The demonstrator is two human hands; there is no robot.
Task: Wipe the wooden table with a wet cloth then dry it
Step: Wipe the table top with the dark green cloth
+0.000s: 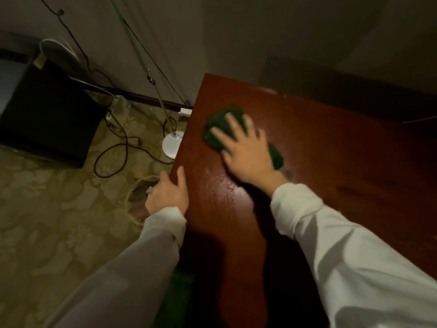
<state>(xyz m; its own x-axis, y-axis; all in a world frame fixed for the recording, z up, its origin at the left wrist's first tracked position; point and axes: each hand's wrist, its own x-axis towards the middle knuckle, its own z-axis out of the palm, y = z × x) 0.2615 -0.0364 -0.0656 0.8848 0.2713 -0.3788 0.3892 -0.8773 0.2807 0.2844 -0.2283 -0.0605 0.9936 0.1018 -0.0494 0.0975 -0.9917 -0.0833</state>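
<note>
The right hand [246,150] lies flat on the green cloth [218,131], fingers straight and spread, pressing it onto the wooden table [331,162]; the cloth shows beyond the fingertips and again beside the little finger, near the table's far left corner; wet streaks [222,183] gleam just behind the wrist. The left hand [169,194] grips the table's left edge, thumb on top, fingers curled under; a lamp base [172,144] and cables [123,147] sit on the patterned carpet [47,209] beyond its knuckles.
</note>
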